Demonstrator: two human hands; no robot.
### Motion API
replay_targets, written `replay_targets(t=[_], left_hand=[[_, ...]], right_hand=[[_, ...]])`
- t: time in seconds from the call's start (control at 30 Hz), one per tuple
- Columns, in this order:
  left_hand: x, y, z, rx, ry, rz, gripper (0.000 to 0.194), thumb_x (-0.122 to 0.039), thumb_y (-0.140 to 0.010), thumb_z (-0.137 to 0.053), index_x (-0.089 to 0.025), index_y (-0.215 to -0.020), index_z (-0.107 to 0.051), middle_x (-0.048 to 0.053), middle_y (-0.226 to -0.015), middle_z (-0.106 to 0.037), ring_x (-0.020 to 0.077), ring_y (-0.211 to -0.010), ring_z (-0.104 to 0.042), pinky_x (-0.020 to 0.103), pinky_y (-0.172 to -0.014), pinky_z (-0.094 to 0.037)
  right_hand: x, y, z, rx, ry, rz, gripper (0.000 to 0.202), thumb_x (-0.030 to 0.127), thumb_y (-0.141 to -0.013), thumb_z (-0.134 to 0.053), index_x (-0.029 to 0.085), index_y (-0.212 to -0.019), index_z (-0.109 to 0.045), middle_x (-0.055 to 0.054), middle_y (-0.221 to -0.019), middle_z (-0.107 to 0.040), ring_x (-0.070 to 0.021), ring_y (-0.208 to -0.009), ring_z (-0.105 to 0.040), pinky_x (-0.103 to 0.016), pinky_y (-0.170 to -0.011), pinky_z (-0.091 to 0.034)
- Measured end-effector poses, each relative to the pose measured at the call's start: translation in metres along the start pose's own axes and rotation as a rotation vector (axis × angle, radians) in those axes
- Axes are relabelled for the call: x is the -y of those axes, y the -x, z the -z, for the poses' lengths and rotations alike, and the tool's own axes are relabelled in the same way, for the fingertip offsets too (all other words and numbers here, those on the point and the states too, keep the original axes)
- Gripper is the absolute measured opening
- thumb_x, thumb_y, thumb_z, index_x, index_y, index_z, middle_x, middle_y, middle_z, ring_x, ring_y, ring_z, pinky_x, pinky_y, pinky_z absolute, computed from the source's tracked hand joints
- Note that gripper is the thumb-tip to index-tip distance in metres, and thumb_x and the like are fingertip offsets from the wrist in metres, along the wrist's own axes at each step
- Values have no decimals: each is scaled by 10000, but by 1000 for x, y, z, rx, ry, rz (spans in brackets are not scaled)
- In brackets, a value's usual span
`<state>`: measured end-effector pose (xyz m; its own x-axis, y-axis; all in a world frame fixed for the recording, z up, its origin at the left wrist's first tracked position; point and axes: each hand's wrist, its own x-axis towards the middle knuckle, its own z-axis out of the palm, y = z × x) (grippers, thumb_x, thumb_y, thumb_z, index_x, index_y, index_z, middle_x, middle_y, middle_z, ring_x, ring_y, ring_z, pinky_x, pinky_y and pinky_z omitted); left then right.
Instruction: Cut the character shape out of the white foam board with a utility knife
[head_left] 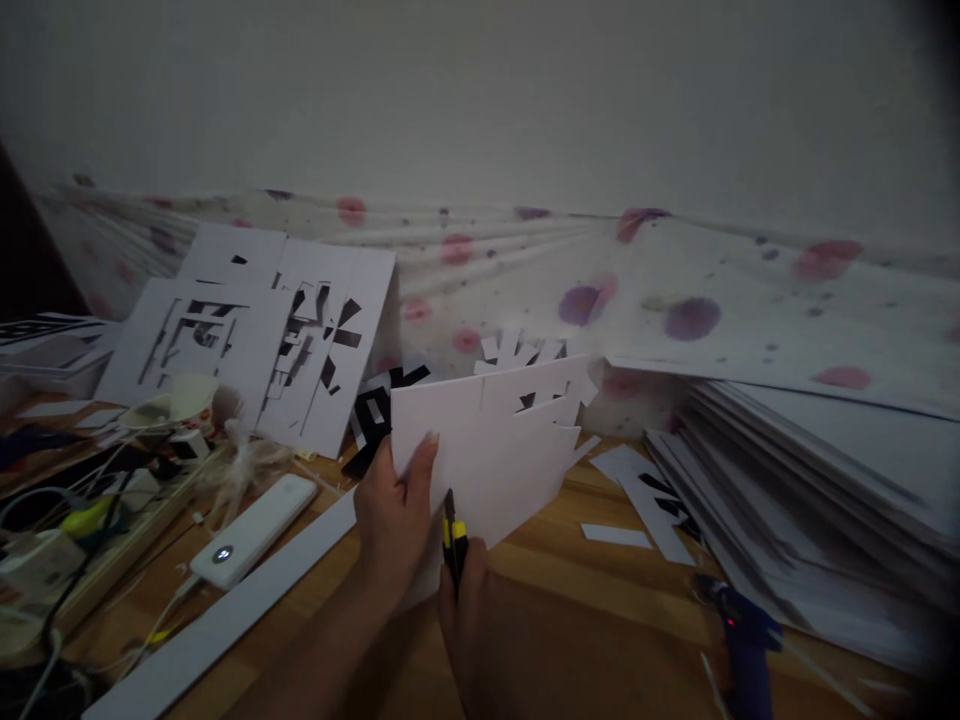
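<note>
My left hand (395, 505) grips the left edge of a white foam board (487, 450), thumb on the near face. The board stands tilted above the wooden table, with cut-out openings near its upper right. In my right hand (466, 590) is a yellow and black utility knife (454, 540), its tip pointing up close to the board's lower left. Whether the blade touches the board I cannot tell. Behind the board, white and black cut pieces (517, 347) show in part.
Cut-out boards (337, 340) lean at the back left. A power bank (255, 530), a power strip (135, 530) and cables lie on the left, beside a long white strip (232, 610). Stacked boards (795, 500) and a blue glue gun (742, 630) are on the right.
</note>
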<state>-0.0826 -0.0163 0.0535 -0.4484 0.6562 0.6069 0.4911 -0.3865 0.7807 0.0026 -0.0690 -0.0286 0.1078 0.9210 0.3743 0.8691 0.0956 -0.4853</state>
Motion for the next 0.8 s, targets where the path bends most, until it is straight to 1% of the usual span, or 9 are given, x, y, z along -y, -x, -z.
replay_targets(t=[0.07,0.13,0.23,0.33,0.53,0.8], left_hand=[[1,0,0,-3,-2,-9,343,-485,-808,-493,-174,-920,-588,64,-812,-679,229,-788,-635,335,-677,-488],[1,1,0,4,-3,-20,330,-476,-814,-495,-176,-919,-586,61,-814,-678,225,-792,-635,333,-687,-485],[1,2,0,4,-5,-19,317,-470,-817,-498,-182,-916,-584,56,-816,-678,215,-784,-637,314,-670,-484],[1,2,0,4,-2,-27,320,-465,-815,-507,-181,-942,-580,54,-818,-679,206,-767,-639,295,-643,-482],[2,1,0,13,13,-21,348,-465,-824,-496,-181,-1013,-567,62,-862,-681,208,-794,-640,298,-664,-485],[4,1,-1,5,-11,-26,369,-476,-817,-503,-185,-1036,-558,68,-884,-680,209,-800,-640,294,-664,-482]], right_hand=[[1,0,1,0,24,-10,223,288,-856,-415,187,-975,-574,-124,-758,-651,-230,-672,-622,-302,-524,-461],[3,-1,2,1,41,-17,208,303,-862,-449,174,-966,-576,-108,-826,-643,-201,-716,-614,-317,-590,-482],[4,-1,3,9,46,-23,246,339,-866,-487,165,-1025,-561,-63,-977,-607,-149,-792,-588,-334,-685,-496],[2,-2,7,23,31,-19,294,340,-858,-507,168,-1094,-537,-62,-1062,-575,-158,-853,-578,-354,-716,-499],[-3,1,13,46,-4,-6,326,334,-853,-516,170,-1134,-519,-74,-1117,-554,-182,-914,-568,-387,-755,-490],[-2,4,12,65,-51,-8,315,335,-857,-509,171,-1125,-525,-74,-1115,-555,-178,-910,-568,-381,-756,-491]])
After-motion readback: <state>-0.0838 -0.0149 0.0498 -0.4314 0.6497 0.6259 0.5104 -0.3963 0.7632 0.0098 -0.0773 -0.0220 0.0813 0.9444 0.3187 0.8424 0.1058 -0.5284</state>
